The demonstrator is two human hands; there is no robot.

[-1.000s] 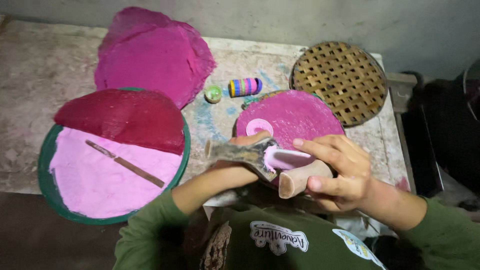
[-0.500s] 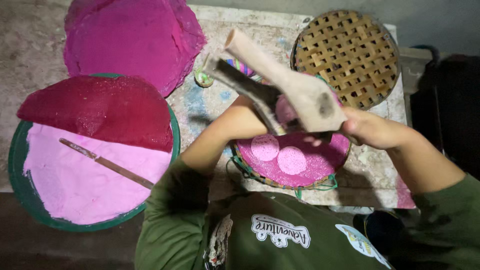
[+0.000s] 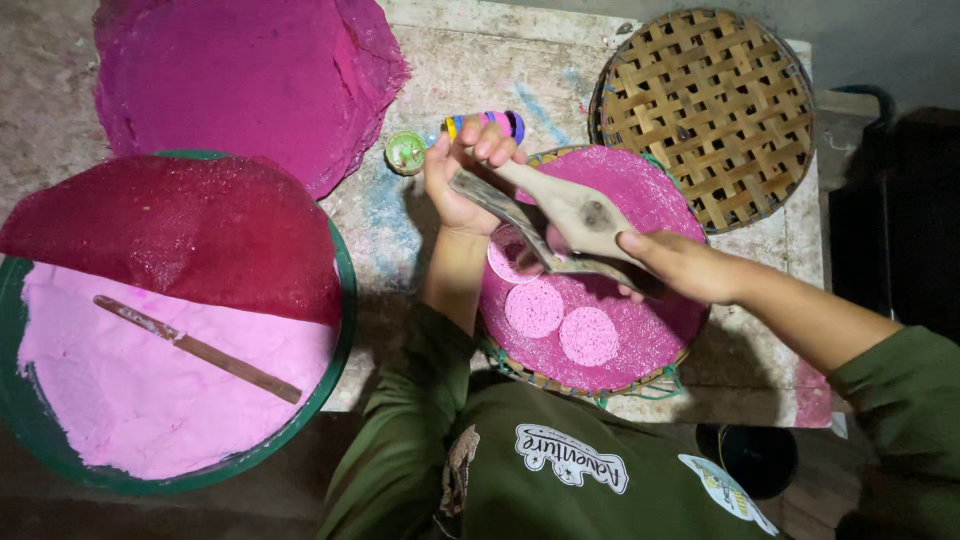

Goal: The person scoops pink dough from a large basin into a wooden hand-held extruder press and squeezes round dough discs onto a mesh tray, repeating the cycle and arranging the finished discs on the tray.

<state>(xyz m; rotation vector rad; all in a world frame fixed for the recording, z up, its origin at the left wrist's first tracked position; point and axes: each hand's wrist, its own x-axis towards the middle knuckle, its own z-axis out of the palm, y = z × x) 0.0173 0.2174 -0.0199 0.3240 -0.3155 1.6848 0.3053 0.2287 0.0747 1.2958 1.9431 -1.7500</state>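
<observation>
Both our left hand (image 3: 462,180) and right hand (image 3: 672,262) grip tight the smooth wooden press (image 3: 560,215) over a grainy magenta round tray (image 3: 640,330).

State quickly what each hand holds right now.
Left hand: closed on the wooden press.
Right hand: closed on the same press's other handle.

Light falls from above onto my table (image 3: 470,70), bright in the middle and fading to near black at the right edge and bottom corners. My forearms throw soft shadows toward me. Colours look saturated; the far corners seem slightly soft, perhaps from lens distortion. No glare.
</observation>
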